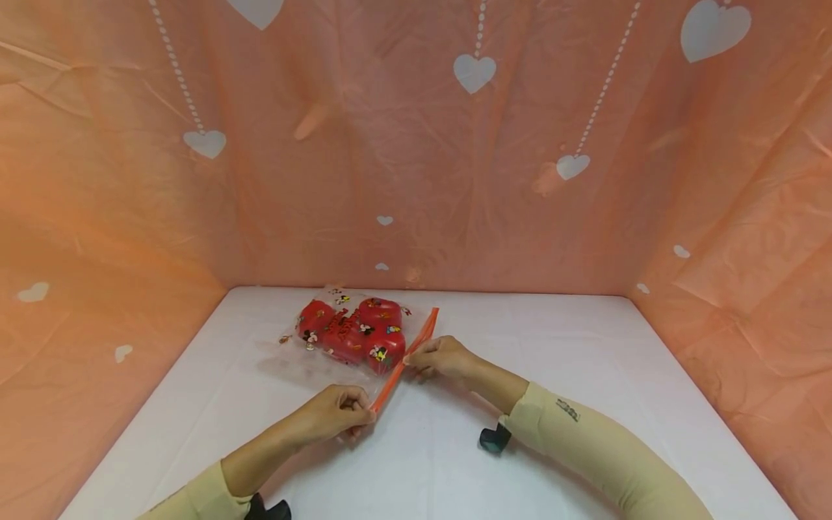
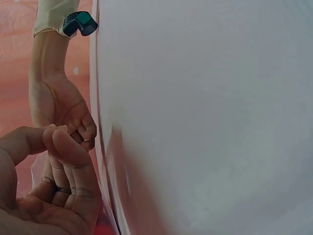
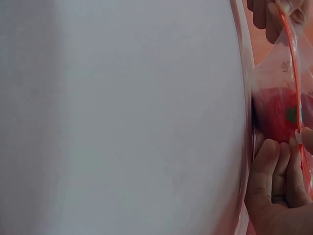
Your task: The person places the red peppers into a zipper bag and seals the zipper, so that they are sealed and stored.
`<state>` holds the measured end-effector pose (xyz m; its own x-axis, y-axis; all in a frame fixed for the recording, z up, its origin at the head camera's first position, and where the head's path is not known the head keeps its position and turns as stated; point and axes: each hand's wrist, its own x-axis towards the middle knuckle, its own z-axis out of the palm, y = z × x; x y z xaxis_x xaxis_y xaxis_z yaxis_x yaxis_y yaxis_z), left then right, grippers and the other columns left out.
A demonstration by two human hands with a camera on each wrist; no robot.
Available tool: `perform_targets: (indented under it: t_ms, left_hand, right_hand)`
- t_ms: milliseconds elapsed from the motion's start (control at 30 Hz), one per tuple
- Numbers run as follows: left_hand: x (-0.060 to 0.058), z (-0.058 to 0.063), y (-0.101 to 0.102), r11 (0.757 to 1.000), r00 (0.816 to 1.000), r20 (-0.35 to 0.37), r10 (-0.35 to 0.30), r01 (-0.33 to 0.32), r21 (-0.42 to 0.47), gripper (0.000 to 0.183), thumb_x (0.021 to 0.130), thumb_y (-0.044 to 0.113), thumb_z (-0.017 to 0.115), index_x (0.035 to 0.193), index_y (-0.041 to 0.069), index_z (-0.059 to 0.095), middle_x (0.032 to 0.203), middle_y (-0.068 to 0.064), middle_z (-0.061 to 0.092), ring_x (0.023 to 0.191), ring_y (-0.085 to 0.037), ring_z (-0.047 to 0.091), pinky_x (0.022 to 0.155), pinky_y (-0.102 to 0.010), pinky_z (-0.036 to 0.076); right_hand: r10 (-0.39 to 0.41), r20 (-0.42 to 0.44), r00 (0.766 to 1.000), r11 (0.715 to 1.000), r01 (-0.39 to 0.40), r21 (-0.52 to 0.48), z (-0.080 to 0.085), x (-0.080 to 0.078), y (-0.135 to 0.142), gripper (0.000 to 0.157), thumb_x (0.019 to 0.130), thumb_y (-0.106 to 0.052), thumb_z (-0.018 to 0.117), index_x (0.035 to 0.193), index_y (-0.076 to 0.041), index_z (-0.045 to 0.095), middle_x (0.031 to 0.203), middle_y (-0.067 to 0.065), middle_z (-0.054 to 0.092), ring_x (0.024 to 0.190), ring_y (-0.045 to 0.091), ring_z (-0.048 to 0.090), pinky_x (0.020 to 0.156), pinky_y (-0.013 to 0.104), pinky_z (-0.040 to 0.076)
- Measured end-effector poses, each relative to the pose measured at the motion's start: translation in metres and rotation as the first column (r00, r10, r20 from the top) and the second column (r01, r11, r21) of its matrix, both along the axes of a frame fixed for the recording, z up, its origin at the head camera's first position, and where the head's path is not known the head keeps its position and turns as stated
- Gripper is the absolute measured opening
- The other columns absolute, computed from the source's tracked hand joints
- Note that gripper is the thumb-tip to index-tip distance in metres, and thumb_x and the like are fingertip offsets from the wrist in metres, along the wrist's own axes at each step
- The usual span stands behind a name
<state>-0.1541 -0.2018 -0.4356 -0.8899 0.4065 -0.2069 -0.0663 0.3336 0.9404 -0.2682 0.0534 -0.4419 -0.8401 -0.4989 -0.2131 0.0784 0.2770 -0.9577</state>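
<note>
A clear zip bag (image 1: 341, 334) printed with small cartoon figures lies on the white table. Several smooth, rounded red things (image 3: 279, 115) fill it; their kind is not clear through the print. Along its near right side runs an orange zip strip (image 1: 425, 331). My left hand (image 1: 333, 414) pinches the strip's near end between thumb and forefinger. Partway along the strip, my right hand (image 1: 442, 357) pinches it at a small pale slider (image 3: 299, 137). In the left wrist view both hands show close up, the left hand (image 2: 63, 181) in front.
The white table (image 1: 552, 347) is enclosed by an orange curtain (image 1: 422, 159) with white hearts at the back and sides. A dark device (image 1: 495, 438) sits by the right sleeve, and another dark piece (image 1: 268, 508) by the left cuff.
</note>
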Motion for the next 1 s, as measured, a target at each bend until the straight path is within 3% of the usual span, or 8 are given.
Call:
perform_targets:
  t_ms: [200, 467, 600, 800, 1000]
  left_hand:
    - [-0.001, 0.000, 0.001, 1.000, 1.000, -0.001, 0.006, -0.006, 0.010, 0.018, 0.102, 0.012, 0.072, 0.089, 0.003, 0.064, 0.076, -0.002, 0.064, 0.070, -0.014, 0.059, 0.061, -0.025, 0.050]
    - [0.000, 0.000, 0.005, 0.999, 1.000, 0.004, 0.016, -0.016, -0.039, 0.019, 0.101, 0.015, 0.072, 0.093, -0.002, 0.071, 0.072, -0.001, 0.065, 0.068, -0.012, 0.056, 0.061, -0.024, 0.047]
    - [-0.001, 0.000, 0.007, 0.999, 1.000, -0.013, 0.015, -0.015, -0.046, 0.023, 0.103, 0.019, 0.071, 0.100, -0.003, 0.076, 0.074, -0.002, 0.068, 0.069, -0.012, 0.060, 0.061, -0.025, 0.049]
    - [-0.003, -0.001, 0.009, 1.000, 0.999, 0.039, 0.029, -0.029, 0.001, 0.029, 0.106, 0.023, 0.068, 0.108, -0.005, 0.078, 0.080, -0.003, 0.072, 0.071, -0.012, 0.067, 0.065, -0.027, 0.056]
    - [-0.005, 0.000, 0.012, 0.999, 0.998, 0.028, 0.048, -0.047, -0.006, 0.027, 0.106, 0.019, 0.068, 0.103, -0.006, 0.076, 0.079, -0.003, 0.071, 0.070, -0.011, 0.065, 0.066, -0.027, 0.058]
  right_hand:
    - [-0.014, 0.017, 1.000, 0.999, 0.014, -0.029, -0.003, -0.003, 0.000, 0.020, 0.100, -0.012, 0.075, 0.104, 0.007, 0.078, 0.090, 0.011, 0.080, 0.072, 0.014, 0.074, 0.080, 0.032, 0.063]
    - [0.006, 0.117, 0.993, 0.996, 0.004, -0.085, -0.005, -0.001, -0.001, 0.022, 0.101, -0.012, 0.074, 0.106, 0.009, 0.077, 0.089, 0.012, 0.079, 0.073, 0.015, 0.073, 0.076, 0.031, 0.064]
    - [0.027, 0.124, 0.992, 0.994, -0.014, -0.107, -0.005, 0.000, -0.004, 0.025, 0.102, -0.012, 0.073, 0.110, 0.012, 0.076, 0.086, 0.010, 0.078, 0.072, 0.014, 0.073, 0.075, 0.031, 0.064]
    - [0.010, 0.134, 0.991, 0.991, 0.008, -0.133, -0.006, 0.001, -0.007, 0.029, 0.105, -0.012, 0.068, 0.115, 0.016, 0.073, 0.088, 0.013, 0.079, 0.073, 0.014, 0.074, 0.075, 0.031, 0.064]
    - [-0.006, 0.158, 0.987, 0.989, 0.030, -0.147, -0.004, 0.001, -0.008, 0.027, 0.105, -0.009, 0.067, 0.115, 0.017, 0.071, 0.087, 0.012, 0.078, 0.074, 0.014, 0.074, 0.074, 0.030, 0.064]
